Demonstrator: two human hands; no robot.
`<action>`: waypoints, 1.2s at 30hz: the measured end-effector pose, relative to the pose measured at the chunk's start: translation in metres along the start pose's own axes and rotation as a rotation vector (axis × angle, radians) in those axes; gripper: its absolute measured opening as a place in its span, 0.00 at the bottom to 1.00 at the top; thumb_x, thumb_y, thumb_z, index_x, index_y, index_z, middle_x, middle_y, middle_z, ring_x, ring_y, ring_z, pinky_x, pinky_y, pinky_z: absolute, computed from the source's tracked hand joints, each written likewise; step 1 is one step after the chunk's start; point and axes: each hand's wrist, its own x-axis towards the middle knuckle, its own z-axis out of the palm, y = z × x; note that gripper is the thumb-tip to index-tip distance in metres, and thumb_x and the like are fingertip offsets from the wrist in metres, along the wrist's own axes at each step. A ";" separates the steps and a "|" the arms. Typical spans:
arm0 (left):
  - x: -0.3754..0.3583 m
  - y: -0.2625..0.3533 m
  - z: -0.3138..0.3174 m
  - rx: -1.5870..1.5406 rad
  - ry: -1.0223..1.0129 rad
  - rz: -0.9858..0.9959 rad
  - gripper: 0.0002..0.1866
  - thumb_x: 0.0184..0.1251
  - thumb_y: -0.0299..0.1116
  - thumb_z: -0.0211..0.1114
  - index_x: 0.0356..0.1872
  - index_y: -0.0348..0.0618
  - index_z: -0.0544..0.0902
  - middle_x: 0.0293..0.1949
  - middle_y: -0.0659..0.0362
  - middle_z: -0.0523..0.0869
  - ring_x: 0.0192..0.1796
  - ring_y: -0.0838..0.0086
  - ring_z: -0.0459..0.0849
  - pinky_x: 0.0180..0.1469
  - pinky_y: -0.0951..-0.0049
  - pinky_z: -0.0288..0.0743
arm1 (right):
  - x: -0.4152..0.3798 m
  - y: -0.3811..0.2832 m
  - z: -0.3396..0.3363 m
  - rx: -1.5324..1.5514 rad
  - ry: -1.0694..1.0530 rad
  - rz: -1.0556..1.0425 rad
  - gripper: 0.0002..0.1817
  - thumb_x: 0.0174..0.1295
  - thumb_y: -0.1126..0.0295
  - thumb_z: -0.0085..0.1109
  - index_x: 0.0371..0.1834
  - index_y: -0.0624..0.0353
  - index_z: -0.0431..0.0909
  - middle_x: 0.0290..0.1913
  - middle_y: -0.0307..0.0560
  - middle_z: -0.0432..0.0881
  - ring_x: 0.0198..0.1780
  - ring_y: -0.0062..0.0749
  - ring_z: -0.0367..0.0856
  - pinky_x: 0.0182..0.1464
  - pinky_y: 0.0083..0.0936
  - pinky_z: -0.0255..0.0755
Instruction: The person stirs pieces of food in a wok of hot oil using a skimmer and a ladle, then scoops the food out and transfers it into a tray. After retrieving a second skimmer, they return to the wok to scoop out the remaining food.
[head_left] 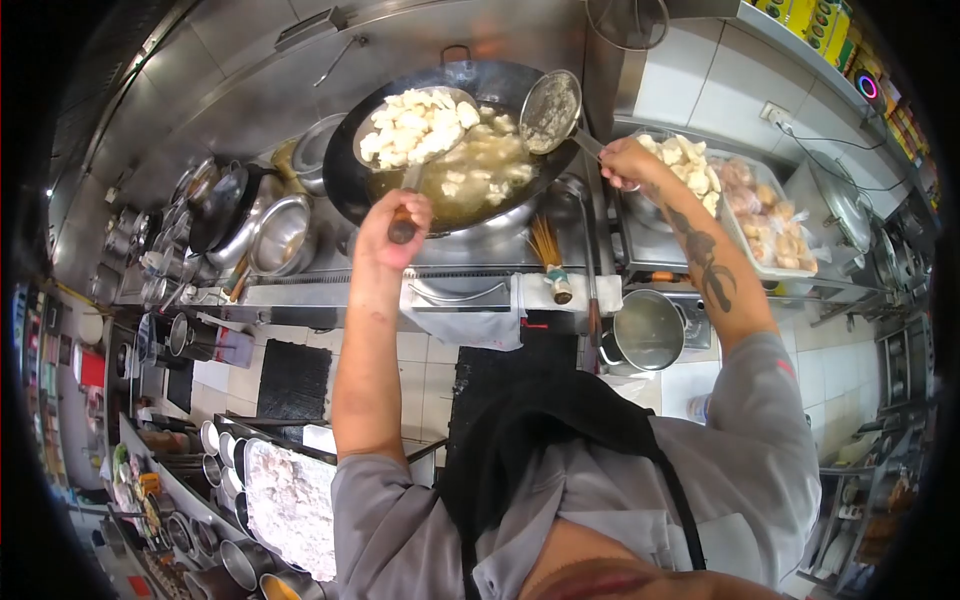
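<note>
My left hand (394,226) is closed round the wooden handle of a wide skimmer (412,178), which is heaped with pale fried pieces (420,127). The skimmer sits over the left side of a large black wok (345,185). Cloudy oil fills the wok, with more pale pieces (490,186) floating in it. My right hand (628,164) grips the handle of a round mesh strainer (551,112), tilted above the wok's right side. Small crumbs cling to its mesh. Behind my right hand stands a heap of pale pieces (690,166).
Right of the wok, a tray (785,270) holds bagged food. A bamboo brush (550,258) and a cloth (465,325) lie along the stove's front edge. Metal bowls (282,238) stand at left. A steel pot (648,332) is below at right; a flour-covered tray (290,500) is at lower left.
</note>
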 end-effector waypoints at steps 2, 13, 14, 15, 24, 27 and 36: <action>-0.007 0.001 0.010 0.017 0.024 0.041 0.02 0.59 0.20 0.52 0.29 0.33 0.68 0.26 0.58 0.71 0.26 0.76 0.73 0.25 0.81 0.71 | 0.007 0.000 0.001 -0.014 0.044 -0.025 0.07 0.59 0.77 0.50 0.23 0.62 0.70 0.17 0.43 0.74 0.12 0.23 0.70 0.09 0.19 0.55; -0.010 0.028 0.016 0.022 0.029 0.070 0.03 0.58 0.20 0.53 0.28 0.35 0.67 0.26 0.59 0.71 0.27 0.77 0.74 0.25 0.81 0.71 | 0.085 0.006 0.027 -0.075 0.057 0.009 0.03 0.60 0.78 0.48 0.31 0.63 0.72 0.18 0.43 0.75 0.12 0.22 0.69 0.10 0.18 0.54; -0.011 0.030 0.015 0.021 0.033 0.077 0.03 0.59 0.20 0.53 0.29 0.36 0.67 0.26 0.59 0.71 0.27 0.77 0.74 0.25 0.81 0.71 | 0.094 0.009 0.031 -0.062 0.005 0.049 0.03 0.60 0.78 0.48 0.30 0.63 0.72 0.18 0.43 0.74 0.12 0.22 0.69 0.10 0.18 0.54; -0.011 0.031 0.015 0.019 0.038 0.085 0.03 0.59 0.20 0.52 0.29 0.36 0.67 0.26 0.59 0.71 0.27 0.77 0.74 0.25 0.81 0.71 | 0.100 0.011 0.039 -0.050 -0.047 0.087 0.04 0.60 0.78 0.48 0.30 0.64 0.73 0.18 0.43 0.74 0.13 0.21 0.69 0.10 0.18 0.54; -0.014 0.035 0.011 0.042 0.122 0.129 0.03 0.58 0.19 0.53 0.29 0.35 0.68 0.26 0.58 0.72 0.25 0.77 0.74 0.25 0.81 0.71 | 0.154 0.022 0.103 0.467 -0.334 0.120 0.06 0.57 0.80 0.50 0.22 0.65 0.73 0.15 0.44 0.71 0.10 0.19 0.59 0.12 0.18 0.50; -0.017 0.034 0.010 0.055 0.108 0.162 0.03 0.58 0.19 0.53 0.29 0.35 0.68 0.26 0.58 0.73 0.25 0.77 0.74 0.25 0.81 0.70 | 0.161 0.022 0.124 0.614 -0.373 0.124 0.06 0.59 0.78 0.51 0.25 0.64 0.73 0.16 0.43 0.71 0.10 0.17 0.57 0.13 0.18 0.50; -0.014 0.040 -0.006 0.068 0.145 0.164 0.03 0.58 0.19 0.54 0.31 0.31 0.69 0.27 0.58 0.72 0.25 0.78 0.74 0.25 0.82 0.68 | 0.140 0.031 0.118 0.747 -0.424 0.076 0.03 0.62 0.76 0.53 0.31 0.63 0.72 0.21 0.40 0.73 0.10 0.14 0.58 0.13 0.16 0.50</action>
